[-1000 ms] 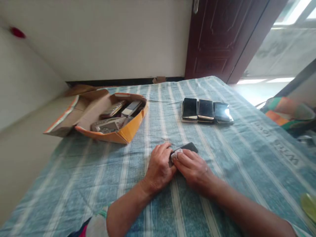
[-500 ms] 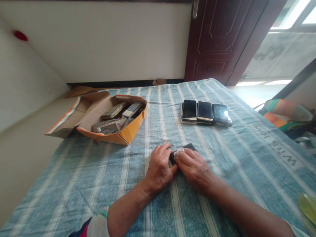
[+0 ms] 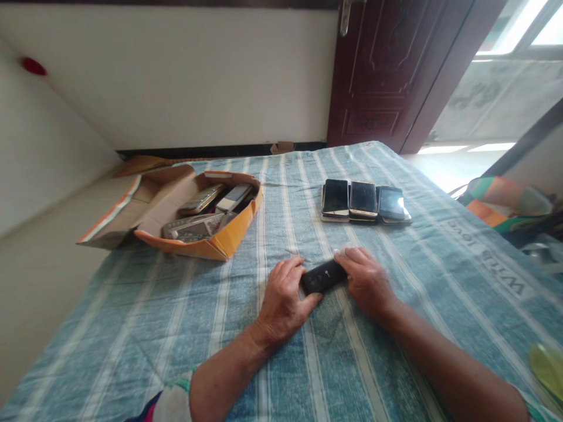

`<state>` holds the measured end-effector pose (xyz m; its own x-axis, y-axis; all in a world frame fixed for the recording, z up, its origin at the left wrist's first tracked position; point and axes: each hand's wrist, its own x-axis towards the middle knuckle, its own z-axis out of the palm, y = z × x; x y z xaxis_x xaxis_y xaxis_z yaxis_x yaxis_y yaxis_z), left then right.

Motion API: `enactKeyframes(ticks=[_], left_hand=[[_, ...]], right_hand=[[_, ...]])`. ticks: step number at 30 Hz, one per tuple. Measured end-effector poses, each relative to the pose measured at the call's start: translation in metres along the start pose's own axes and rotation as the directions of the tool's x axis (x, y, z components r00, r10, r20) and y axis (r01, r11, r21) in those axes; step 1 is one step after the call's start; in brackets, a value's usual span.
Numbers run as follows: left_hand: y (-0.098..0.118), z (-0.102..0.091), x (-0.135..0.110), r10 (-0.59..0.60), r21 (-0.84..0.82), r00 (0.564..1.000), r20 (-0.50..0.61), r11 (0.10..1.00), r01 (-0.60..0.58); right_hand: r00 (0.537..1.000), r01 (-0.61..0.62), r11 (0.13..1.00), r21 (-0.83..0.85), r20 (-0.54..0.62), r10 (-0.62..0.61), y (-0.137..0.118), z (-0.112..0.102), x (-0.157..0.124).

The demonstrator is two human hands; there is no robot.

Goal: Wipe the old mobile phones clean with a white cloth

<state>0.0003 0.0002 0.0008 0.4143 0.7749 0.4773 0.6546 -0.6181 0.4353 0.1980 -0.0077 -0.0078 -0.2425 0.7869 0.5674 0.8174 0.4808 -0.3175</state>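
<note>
A black mobile phone (image 3: 324, 276) lies on the striped cloth in front of me, its long side slanting up to the right. My left hand (image 3: 285, 296) grips its left end between thumb and fingers. At the far right end, my right hand (image 3: 367, 281) is closed on a small white wipe (image 3: 342, 253), mostly hidden under the fingers and pressed against the phone's edge. Beyond the hands stand low stacks of phones: one with a black screen (image 3: 335, 198), one gold-rimmed phone (image 3: 363, 198) and a grey one (image 3: 392, 204) reflecting light.
An open orange cardboard box (image 3: 240, 225) holding several old phones stands on the left, its lid folded outward. The blue striped cloth (image 3: 229, 340) covers the table. Something yellow-green (image 3: 546, 366) lies at the right edge. A dark red door (image 3: 378, 70) is behind.
My right hand has slid rightward along the phone with the wipe, from its middle to its right end, uncovering the black surface. My left hand keeps its grip.
</note>
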Motion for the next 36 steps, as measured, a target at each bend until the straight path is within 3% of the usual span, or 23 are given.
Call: enactKeyframes(ticks=[3, 9, 14, 21, 28, 36], left_hand=[[0.000, 0.000, 0.000, -0.027, -0.024, 1.000, -0.008, 0.999, 0.027], [-0.001, 0.000, -0.001, -0.070, -0.049, 0.997, 0.013, 0.996, 0.071], [0.000, -0.001, 0.000, -0.099, -0.078, 0.995, 0.004, 0.992, 0.099], [-0.001, -0.001, -0.001, -0.050, -0.048, 0.996, -0.067, 0.998, 0.047], [-0.001, -0.002, -0.002, -0.036, 0.065, 0.996, -0.084, 0.997, 0.042], [-0.001, -0.004, -0.001, -0.015, 0.077, 0.996, -0.085, 0.997, 0.022]], right_hand=[[0.999, 0.032, 0.999, 0.015, 0.017, -0.032, -0.006, 0.000, 0.000], [0.992, -0.124, 0.987, 0.097, 0.011, 0.124, 0.007, 0.002, 0.002], [0.991, -0.126, 0.978, 0.168, -0.013, 0.130, 0.010, 0.003, 0.001], [0.975, -0.190, 0.906, 0.378, -0.031, 0.218, 0.009, 0.004, 0.003], [0.979, -0.128, 0.918, 0.375, -0.097, 0.176, 0.005, 0.005, 0.001], [0.989, -0.005, 0.966, 0.257, -0.141, 0.042, 0.001, 0.004, 0.001]])
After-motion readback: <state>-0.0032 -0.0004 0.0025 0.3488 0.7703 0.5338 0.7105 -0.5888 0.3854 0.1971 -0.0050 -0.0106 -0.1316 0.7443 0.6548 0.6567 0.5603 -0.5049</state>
